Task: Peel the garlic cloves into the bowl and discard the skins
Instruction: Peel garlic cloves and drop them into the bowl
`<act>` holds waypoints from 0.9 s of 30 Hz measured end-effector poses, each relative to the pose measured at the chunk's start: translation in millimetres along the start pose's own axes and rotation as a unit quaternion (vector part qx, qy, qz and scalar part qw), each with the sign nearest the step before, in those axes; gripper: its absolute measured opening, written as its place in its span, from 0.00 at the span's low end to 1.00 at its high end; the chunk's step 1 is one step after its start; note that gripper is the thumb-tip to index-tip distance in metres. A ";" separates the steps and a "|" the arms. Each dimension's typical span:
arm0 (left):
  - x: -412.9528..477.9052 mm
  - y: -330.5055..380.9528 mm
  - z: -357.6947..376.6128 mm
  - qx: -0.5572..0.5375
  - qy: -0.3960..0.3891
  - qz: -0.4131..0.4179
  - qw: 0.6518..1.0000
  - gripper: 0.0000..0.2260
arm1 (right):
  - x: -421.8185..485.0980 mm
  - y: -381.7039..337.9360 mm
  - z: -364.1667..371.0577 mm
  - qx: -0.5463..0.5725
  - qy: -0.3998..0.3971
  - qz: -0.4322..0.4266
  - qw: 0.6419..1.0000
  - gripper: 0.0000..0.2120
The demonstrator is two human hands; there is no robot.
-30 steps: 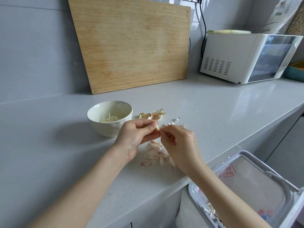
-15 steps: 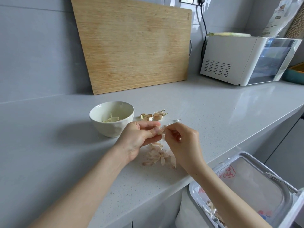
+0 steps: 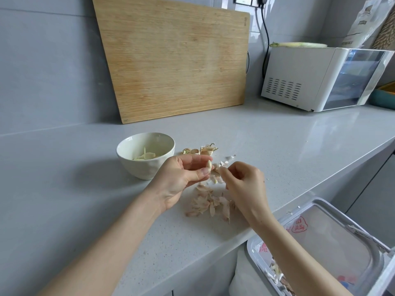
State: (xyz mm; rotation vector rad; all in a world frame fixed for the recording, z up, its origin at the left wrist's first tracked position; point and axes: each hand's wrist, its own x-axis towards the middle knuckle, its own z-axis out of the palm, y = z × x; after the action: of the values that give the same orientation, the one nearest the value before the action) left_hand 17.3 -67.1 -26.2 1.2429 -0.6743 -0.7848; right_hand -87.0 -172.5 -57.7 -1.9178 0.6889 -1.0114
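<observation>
I'm pinching the garlic clove between thumb and forefinger of my left hand, leaving its tip exposed so my right hand, just beside it, is nipping a flake of skin away. The bowl is waiting just behind the left grip, and loose skins are piling beneath both hands.

Only hands and forearms are seen of the person. The left hand and left forearm are shown bare from fingertips to the bottom frame edge. The right hand and right forearm are likewise shown bare, down to the lower right edge. Both wrists are seen as plain skin. Both arms are noted as slim and the fingers as slender. A short, plain thumbnail is seen on the left hand. Knuckles are faintly marked on the back of the right hand.
</observation>
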 end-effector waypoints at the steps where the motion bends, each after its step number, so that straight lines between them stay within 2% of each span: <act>1: 0.0 0.0 0.0 -0.001 -0.004 0.001 1.000 0.10 | -0.3 -1.3 -0.7 0.008 -0.001 -0.005 1.000 0.12; 3: 0.3 -0.6 0.3 0.002 -0.006 0.004 1.000 0.11 | -1.8 -4.9 -3.1 0.055 -0.013 -0.020 0.998 0.04; 8: 1.2 -2.3 1.5 0.031 0.011 0.014 0.999 0.08 | -4.5 -8.0 -6.9 0.144 -0.076 -0.077 0.984 0.11; 13: 1.3 -2.4 0.8 0.066 0.010 0.010 0.998 0.07 | -1.6 -6.7 -4.7 0.105 -0.077 -0.088 0.988 0.08; 18: 0.0 -2.8 2.3 0.088 0.007 0.012 0.996 0.07 | 0.3 -2.8 -3.6 0.087 -0.067 -0.057 0.992 0.08; 21: -0.3 -0.3 2.2 0.043 0.012 0.011 0.999 0.05 | 1.0 -2.8 -2.1 0.078 -0.044 -0.025 0.996 0.09; 25: 2.2 4.0 -0.4 -0.090 0.030 -0.033 0.995 0.05 | 0.8 -2.7 -1.9 0.054 -0.044 -0.004 0.998 0.17; 27: 3.6 4.7 -1.1 -0.116 0.036 -0.047 0.991 0.04 | 0.6 -2.3 -1.9 0.033 -0.048 -0.020 0.998 0.14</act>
State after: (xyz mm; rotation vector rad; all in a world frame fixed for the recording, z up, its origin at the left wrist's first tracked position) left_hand 20.9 -68.8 -21.7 1.0900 -0.4536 -0.8669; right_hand -88.2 -172.6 -54.9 -1.9156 0.5571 -0.9484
